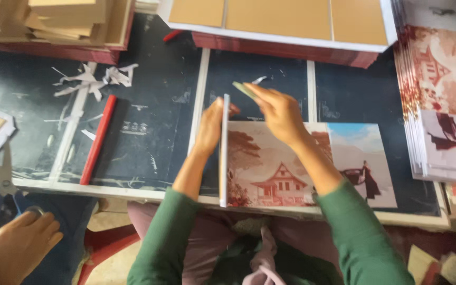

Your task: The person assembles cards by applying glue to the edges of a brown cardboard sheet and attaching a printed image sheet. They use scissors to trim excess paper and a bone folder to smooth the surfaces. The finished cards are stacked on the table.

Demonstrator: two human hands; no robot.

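Head view, near to far: green sleeves and lap at the bottom edge; at bottom left, another person's hand beside blue-handled scissors. Left hand pinches the upright flap of a printed cover sheet, fingers closed on its top edge; the sheet lies flat on the dark worktable, showing a house picture and a figure against sky. Right hand hovers just above the sheet's far edge, fingers closed on a small flat greenish tool, perhaps a creasing blade; its exact kind is blurred. Risk, as a judgement: the flap could fold off-line or the print could scuff if the tool slips, since the sheet is held only at one edge. Around: red strip lying left, well apart; white paper scraps beyond it; stack of printed sheets at right, near the cover's corner and crowding that side; brown boards on a red-edged stack at far centre; cardboard pile at far left.
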